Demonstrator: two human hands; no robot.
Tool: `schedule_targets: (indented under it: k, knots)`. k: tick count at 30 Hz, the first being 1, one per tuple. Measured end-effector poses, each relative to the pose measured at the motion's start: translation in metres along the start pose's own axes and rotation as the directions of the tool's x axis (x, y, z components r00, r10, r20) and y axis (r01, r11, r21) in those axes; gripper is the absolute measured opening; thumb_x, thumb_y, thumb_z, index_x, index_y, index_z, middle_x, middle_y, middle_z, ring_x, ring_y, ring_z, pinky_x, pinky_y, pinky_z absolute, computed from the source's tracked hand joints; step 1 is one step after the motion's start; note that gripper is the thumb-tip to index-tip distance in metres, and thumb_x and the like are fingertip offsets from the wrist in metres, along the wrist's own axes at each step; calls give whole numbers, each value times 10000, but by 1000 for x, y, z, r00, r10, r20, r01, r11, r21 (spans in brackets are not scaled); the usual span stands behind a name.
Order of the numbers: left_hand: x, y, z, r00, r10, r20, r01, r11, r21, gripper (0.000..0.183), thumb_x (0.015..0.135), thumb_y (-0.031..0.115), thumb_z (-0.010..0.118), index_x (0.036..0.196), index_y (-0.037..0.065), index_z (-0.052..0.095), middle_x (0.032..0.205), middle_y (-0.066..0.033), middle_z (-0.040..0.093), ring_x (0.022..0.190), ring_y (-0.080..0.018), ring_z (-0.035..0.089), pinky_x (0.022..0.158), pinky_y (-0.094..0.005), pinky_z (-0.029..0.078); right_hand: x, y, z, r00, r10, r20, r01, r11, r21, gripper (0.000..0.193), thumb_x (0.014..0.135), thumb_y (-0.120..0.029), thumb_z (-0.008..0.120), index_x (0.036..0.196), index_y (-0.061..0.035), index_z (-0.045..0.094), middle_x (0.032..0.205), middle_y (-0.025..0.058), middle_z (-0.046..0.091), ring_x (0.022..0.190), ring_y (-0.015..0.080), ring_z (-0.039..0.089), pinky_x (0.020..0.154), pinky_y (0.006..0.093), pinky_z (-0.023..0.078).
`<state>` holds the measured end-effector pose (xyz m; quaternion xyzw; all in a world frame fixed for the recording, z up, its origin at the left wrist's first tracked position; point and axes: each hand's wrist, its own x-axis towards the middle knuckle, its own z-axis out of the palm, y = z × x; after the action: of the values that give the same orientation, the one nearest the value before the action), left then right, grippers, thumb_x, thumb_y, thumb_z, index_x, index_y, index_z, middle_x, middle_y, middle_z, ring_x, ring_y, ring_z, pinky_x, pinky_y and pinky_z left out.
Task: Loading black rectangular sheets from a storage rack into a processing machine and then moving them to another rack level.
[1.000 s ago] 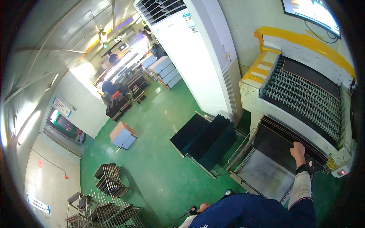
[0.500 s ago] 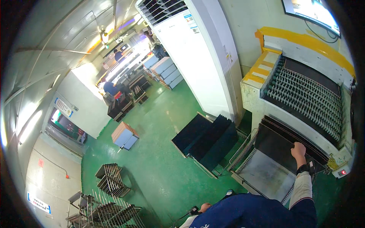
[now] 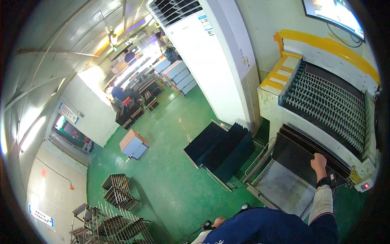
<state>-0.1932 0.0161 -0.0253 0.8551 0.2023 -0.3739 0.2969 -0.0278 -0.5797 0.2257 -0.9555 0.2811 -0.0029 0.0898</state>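
Observation:
My right hand (image 3: 319, 162) is closed at the edge of a thin dark panel (image 3: 289, 155), the front one of several panels standing in a slotted rack (image 3: 258, 166). In front of that panel, the rack's pale flat base (image 3: 280, 183) is exposed. Only a small part of my left hand (image 3: 219, 222) shows beside my body at the lower edge; its fingers are hidden. A strap with a small dark device is round each wrist.
Behind the rack stands a roller machine (image 3: 325, 107) with a dark panel on its rollers. Left of the rack, another rack holds dark panels (image 3: 227, 152). A tall white air conditioner (image 3: 215, 53) rises behind. Metal racks (image 3: 118, 223) stand lower left; people work far back.
My right hand stays at the panel's edge, almost unmoved. A person at the far back has shifted slightly into fuller view.

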Motion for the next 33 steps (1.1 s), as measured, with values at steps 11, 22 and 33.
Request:
schedule_targets:
  k: [11,22,33]
  knots:
    - [9,-8,2,1000,2,6,-2,997,71,374,747,374,537,954,91,665,1016,-148,640,981,-314,587,847,-364,455,-4,-9,-16,996,26,84,-26,1000,-3,337,712,-170,674,1023,-50,628,1016,157,624,988,313,582,835,402,465]
    - [3,-5,-2,999,35,27,-37,996,76,361,728,361,548,928,81,658,1012,-155,633,991,-329,570,851,-368,448,-6,-13,-21,995,42,90,-41,999,-19,294,706,-162,666,978,-53,637,989,154,631,959,318,591,817,406,475]
    - [28,-24,13,1000,7,1,-7,999,51,361,762,345,529,992,97,654,1027,-152,633,975,-322,585,849,-367,453,-4,3,-5,999,22,33,-22,1000,-4,268,704,-160,664,956,-69,642,964,145,634,940,317,595,805,407,476]
